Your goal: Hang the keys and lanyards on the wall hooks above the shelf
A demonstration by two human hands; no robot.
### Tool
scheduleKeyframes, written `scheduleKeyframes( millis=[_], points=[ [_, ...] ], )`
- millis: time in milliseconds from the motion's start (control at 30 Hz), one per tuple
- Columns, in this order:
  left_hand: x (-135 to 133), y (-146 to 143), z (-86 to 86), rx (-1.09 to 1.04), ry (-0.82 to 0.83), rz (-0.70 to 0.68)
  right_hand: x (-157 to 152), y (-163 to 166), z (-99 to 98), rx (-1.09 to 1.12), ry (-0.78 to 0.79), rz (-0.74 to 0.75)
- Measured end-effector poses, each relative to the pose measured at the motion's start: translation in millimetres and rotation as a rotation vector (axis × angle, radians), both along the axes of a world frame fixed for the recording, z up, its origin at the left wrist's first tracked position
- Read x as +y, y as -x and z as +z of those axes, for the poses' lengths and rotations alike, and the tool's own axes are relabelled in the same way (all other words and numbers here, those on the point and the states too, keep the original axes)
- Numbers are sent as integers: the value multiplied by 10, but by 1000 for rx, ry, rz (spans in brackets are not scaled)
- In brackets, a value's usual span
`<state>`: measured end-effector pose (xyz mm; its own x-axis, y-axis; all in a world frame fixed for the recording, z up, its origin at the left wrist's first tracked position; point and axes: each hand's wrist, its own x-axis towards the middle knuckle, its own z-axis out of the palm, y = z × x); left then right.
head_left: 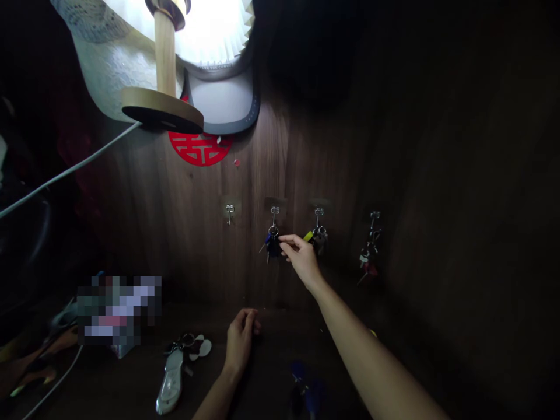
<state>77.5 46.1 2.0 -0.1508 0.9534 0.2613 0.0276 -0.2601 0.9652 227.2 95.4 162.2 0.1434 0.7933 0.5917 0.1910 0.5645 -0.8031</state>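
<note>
- Right forearm [376,356] stretches up toward the wooden wall [184,233]
- Right hand [301,261]: fingers pinched together, grip unclear, with keys [272,245] on a hook [274,211] at its 9 o'clock
- Left hand [240,341]: fingers curled shut, empty, on a dark ledge [271,350] — a silver key fob [171,382] at its 8 o'clock

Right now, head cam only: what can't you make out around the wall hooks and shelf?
Head view:
- Right hand covers part of the keys on the third hook.
- Pixelation hides the object on the shelf.
- Shadow blurs the blue objects; the bottom edge cuts them off.
- Top edge cuts off the lampshade.
</note>
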Motion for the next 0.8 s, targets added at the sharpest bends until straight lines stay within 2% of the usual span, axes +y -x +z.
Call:
scheduleKeyframes(
  millis=[533,800],
  points=[
    [-32,30,-15,30,-1,-21,-432,-272,-798,-120,220,11],
    [-60,38,-48,113,-27,-34,-754,-479,-1164,-260,313,34]
  ],
)
